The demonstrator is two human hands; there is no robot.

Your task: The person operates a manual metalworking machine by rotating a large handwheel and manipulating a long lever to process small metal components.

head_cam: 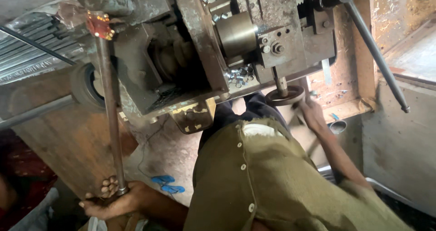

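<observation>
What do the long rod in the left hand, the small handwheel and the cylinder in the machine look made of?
Long rod, gripped at its lower end by the left hand: likely steel, dull brown-grey, unpolished. Handwheel, under the right hand: probably cast iron or steel, dark with a worn rim. Cylinder: smooth metal with a yellowish sheen, perhaps brass or oiled steel; cannot tell which.

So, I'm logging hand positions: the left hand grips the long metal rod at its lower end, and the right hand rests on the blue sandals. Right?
Not quite. In the head view the right hand is on the round handwheel under the machine, not the blue sandals on the floor. The left hand does grip the long metal rod at its lower end.
</observation>
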